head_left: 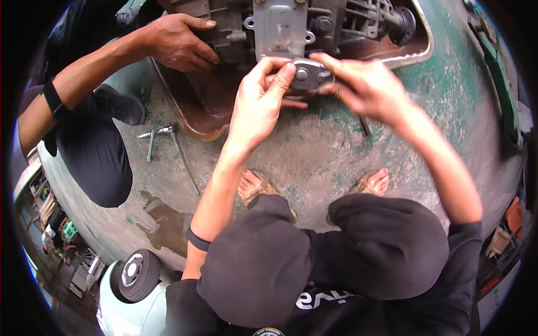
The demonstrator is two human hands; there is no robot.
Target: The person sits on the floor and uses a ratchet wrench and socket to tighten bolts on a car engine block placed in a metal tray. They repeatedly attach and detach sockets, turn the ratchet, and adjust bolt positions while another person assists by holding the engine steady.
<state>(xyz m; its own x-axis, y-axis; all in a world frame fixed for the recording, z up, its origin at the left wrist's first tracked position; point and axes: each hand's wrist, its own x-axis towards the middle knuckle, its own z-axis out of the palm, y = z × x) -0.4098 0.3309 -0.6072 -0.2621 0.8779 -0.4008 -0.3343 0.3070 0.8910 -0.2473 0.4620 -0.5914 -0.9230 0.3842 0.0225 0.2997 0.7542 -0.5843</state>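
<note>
A small dark grey metal part (pixel 303 77) with a round raised boss and an oval outline is held up in front of me. My left hand (pixel 259 103) pinches its left end between thumb and fingers. At its right end the thumb and fingers of my right hand (pixel 367 87) close on it, slightly smeared by motion. Just beyond my hands lies a greasy gearbox (pixel 235 35) with a silvery plate (pixel 278 31) on top. It rests in a rusty metal tray (pixel 204 126). The part hides the near edge of the plate.
From the left a co-worker's hand (pixel 182 42) rests on the gearbox, with that person's knee (pixel 92 151) close by. A wrench-like metal tool (pixel 156 134) and a thin rod (pixel 188 165) lie on the worn green floor. A wheel (pixel 137 275) lies on a pale car body at lower left.
</note>
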